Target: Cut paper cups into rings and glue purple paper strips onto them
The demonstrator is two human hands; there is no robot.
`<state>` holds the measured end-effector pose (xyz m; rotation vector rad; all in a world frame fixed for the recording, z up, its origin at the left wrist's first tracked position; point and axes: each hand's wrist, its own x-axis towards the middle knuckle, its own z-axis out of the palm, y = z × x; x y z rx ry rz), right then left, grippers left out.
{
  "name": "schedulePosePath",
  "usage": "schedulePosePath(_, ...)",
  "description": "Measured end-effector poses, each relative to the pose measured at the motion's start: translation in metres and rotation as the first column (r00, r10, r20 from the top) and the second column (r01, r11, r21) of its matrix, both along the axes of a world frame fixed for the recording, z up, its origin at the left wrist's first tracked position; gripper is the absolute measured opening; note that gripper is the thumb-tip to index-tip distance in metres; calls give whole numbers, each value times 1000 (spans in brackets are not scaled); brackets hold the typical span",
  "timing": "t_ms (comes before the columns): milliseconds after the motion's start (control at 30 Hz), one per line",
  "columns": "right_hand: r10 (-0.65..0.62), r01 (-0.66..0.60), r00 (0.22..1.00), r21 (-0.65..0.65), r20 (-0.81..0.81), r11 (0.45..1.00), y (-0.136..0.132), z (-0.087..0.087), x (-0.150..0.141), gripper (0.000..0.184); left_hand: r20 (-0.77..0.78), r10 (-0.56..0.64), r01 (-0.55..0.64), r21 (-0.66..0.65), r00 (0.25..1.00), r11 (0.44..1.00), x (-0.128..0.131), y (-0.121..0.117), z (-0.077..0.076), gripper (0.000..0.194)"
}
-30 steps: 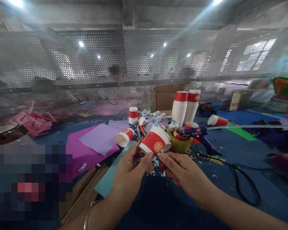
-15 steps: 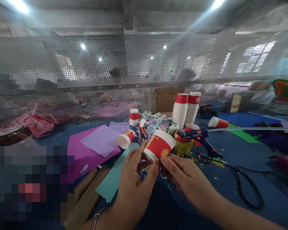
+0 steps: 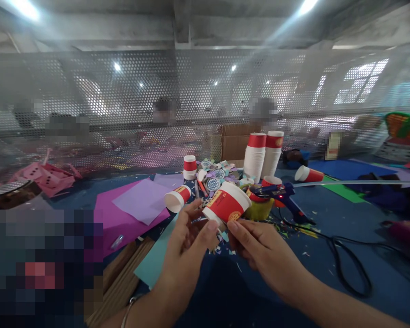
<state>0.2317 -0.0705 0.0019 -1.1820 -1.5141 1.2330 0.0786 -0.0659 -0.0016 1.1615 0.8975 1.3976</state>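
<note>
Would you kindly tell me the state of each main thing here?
Held cup, tilted
Right hand, pinching held cup
Left hand, partly open
Glue gun, red light lit
Tall cup stacks, upside down
Left loose cup, on its side
Right loose cup, on its side
Lilac sheet, lying flat

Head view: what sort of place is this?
Probably a craft workshop or classroom: a glue gun with a lit red light, sheets of coloured paper among scattered scraps, and stacked paper cups on a blue work surface.
</note>
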Motion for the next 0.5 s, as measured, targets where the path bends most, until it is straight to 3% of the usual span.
schedulePosePath(100,2,-2,1000,-2,-16,1000,2,-1,0,49,82,-13,21,-98,997,995,2,3,2,30)
schedulePosePath(167,1,-1,1000,2,-15,1000,2,-1,0,50,92,-21,30,-94,996,995,2,4,2,25)
schedulePosePath(500,39,-40,999,50,21,998,-1,-5,2,47,-132,17,6,173,991,985,-1,-1,3,18)
